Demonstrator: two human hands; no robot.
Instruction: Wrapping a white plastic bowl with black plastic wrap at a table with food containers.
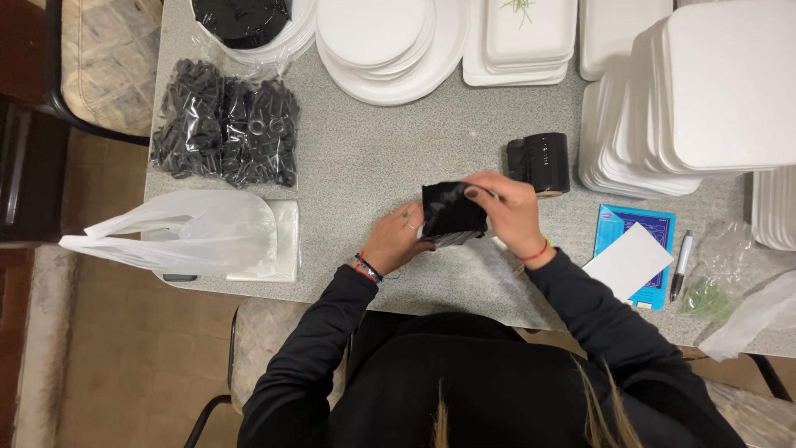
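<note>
Pinching a black plastic bag [452, 216] near the worktop's front edge, both hands gripped its edges; it looked light, limp, slippery.

My right hand [510, 211] hides part of the black pouch [452, 214]; the far white plates [381, 41] are cut off by the frame's edge.

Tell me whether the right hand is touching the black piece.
Touching: the head view shows the right hand fingers folded over the black piece.
</note>
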